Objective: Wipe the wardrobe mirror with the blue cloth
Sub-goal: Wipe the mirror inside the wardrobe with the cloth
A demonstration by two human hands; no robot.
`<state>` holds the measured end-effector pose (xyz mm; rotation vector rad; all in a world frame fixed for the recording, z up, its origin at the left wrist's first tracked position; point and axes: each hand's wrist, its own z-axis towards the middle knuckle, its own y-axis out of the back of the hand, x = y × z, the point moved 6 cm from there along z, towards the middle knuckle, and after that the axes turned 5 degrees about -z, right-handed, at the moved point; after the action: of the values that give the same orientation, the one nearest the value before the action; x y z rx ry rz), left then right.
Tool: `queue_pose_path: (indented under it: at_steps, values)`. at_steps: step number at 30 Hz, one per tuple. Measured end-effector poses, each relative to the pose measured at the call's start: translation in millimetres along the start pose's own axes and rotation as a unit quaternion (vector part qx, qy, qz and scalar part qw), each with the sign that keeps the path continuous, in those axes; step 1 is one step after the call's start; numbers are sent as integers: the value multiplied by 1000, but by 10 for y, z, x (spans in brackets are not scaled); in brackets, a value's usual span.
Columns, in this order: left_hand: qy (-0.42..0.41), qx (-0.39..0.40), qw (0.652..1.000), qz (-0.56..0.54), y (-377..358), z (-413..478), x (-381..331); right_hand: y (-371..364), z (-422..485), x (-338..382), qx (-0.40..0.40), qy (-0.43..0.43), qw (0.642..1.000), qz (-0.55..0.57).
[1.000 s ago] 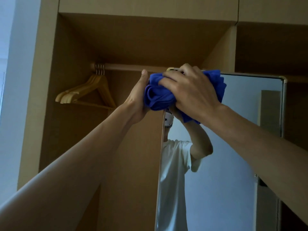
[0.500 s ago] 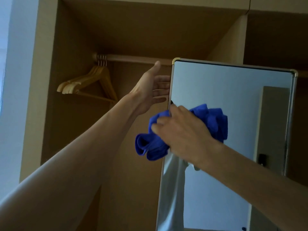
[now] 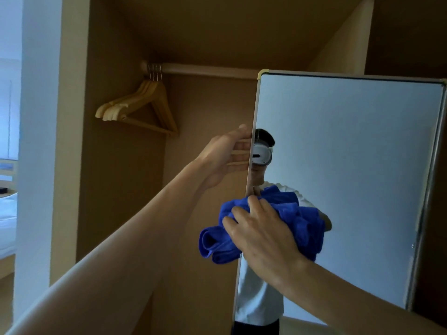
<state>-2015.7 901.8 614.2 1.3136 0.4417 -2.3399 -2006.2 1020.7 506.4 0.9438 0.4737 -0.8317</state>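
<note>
1. Head view, the task's things: your right hand [image 3: 263, 235] is gripping the bunched blue cloth [image 3: 302, 226]. Its fingers are curling over the cloth and pressing it against the mirror [image 3: 350, 153], low on the left side. A rolled fold of the cloth is hanging past the mirror's left edge, in front of the wardrobe [image 3: 116, 177] interior.
2. Your palm and wrist are covering the middle of the cloth, so how much of it is lying flat on the glass is not showing.
3. Your left hand [image 3: 225, 158] is reaching to the mirror's left edge, higher than the cloth. Its fingers are looking straight, but their tips are disappearing behind the frame. I cannot tell whether it is gripping the edge or only touching it.
4. Your right forearm and the bottom of the picture are cutting off the mirror's lower end, and its right frame is sitting in shadow.
5. The reflection [image 3: 261, 298] is showing only a narrow slice of you, with the cloth blocking the chest.
6. Behind, wooden hangers [image 3: 145, 110] are hanging on the rail [image 3: 205, 70], whose right end is running behind the mirror. The picture's left edge is cropping a bed [image 3: 7, 213].
</note>
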Motion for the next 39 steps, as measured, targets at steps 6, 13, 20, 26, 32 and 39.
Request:
queue_pose_path:
  at_steps: [6, 13, 20, 26, 32, 39]
  values:
    - [30, -29, 997, 62, 3, -152, 206, 239, 223, -371, -81, -42, 996, -24]
    - [44, -22, 992, 120, 94, -313, 509, 45, 87, -198, -38, -42, 998, -17]
    - [56, -13, 997, 60, 128, -456, 879, -145, -17, 43, 0, -32, 999, 8]
    - [103, -36, 993, 48, 187, -657, 1484, -451, -207, 389, 52, -24, 998, 35]
    - [151, -27, 988, 23, 241, -906, 2161, -777, -420, 750, 97, -24, 994, 50]
    - [194, -38, 980, 13, 297, -1160, 2791, -1194, -682, 1135, 146, -21, 988, 51]
